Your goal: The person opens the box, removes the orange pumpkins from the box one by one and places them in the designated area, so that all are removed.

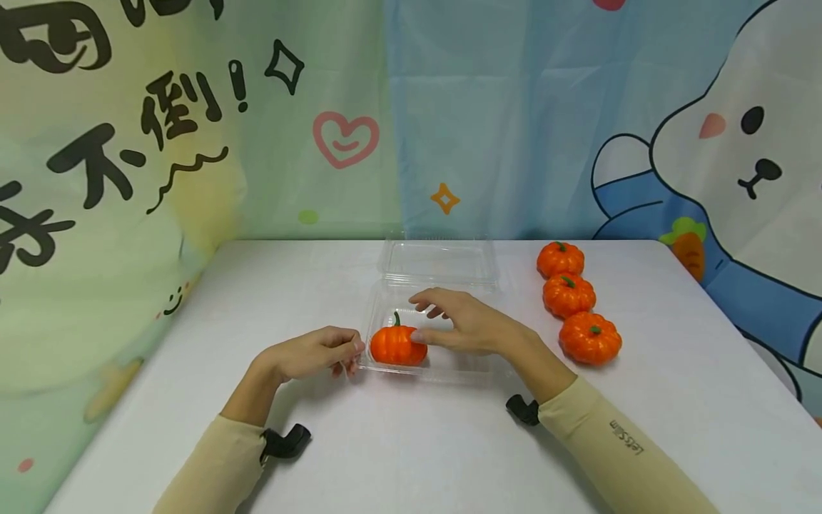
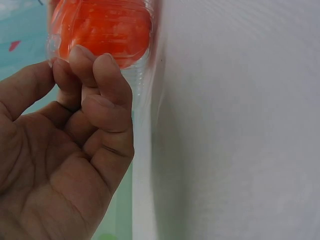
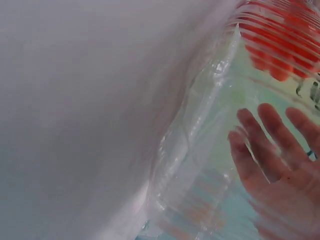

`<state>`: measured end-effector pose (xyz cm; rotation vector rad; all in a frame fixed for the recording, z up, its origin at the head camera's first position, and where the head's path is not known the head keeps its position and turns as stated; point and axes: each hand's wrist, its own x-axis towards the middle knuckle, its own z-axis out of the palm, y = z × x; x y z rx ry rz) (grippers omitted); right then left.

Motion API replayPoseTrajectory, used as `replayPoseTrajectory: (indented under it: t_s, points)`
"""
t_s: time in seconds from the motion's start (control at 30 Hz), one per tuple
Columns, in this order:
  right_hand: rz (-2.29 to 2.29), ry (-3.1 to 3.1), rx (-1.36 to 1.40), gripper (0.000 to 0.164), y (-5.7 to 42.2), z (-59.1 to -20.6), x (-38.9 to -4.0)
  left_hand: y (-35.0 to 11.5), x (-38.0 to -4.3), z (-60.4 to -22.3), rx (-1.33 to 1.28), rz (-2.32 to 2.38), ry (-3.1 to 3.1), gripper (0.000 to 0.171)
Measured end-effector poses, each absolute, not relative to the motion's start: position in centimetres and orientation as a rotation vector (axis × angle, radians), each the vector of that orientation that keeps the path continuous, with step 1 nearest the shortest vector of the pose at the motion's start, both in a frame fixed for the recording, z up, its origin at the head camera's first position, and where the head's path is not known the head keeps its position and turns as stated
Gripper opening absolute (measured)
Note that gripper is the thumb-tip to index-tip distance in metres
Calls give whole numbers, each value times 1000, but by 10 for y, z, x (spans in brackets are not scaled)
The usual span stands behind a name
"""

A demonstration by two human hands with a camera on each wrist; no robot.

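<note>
A clear plastic clamshell box (image 1: 459,373) lies on the table with its lid (image 1: 443,261) folded back. In the box's left front part sits a small orange pumpkin (image 1: 393,348), its green stem upward. My left hand (image 1: 321,352) pinches the box's left rim between thumb and index finger; the left wrist view shows the pumpkin (image 2: 107,30) through the clear wall just beyond the fingertips. Over the box, my right hand (image 1: 474,321) has its fingers spread apart, the thumb in front of the pumpkin's right side. Whether that thumb touches it, I cannot tell.
Three more orange pumpkins, near (image 1: 591,338), middle (image 1: 569,295) and far (image 1: 561,259), stand in a row right of the box. A white cloth covers the table (image 1: 411,450). Behind it hangs a printed curtain (image 1: 488,128).
</note>
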<state>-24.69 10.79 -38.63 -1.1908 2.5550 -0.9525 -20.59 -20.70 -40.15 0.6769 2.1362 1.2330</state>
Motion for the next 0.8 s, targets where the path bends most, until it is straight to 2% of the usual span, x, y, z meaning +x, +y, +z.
replayPoseTrajectory:
  t_s: [0.8]
  points:
    - [-859, 2527, -1067, 63, 85, -386, -242, -204, -205, -401, 677, 1255, 2116, 30]
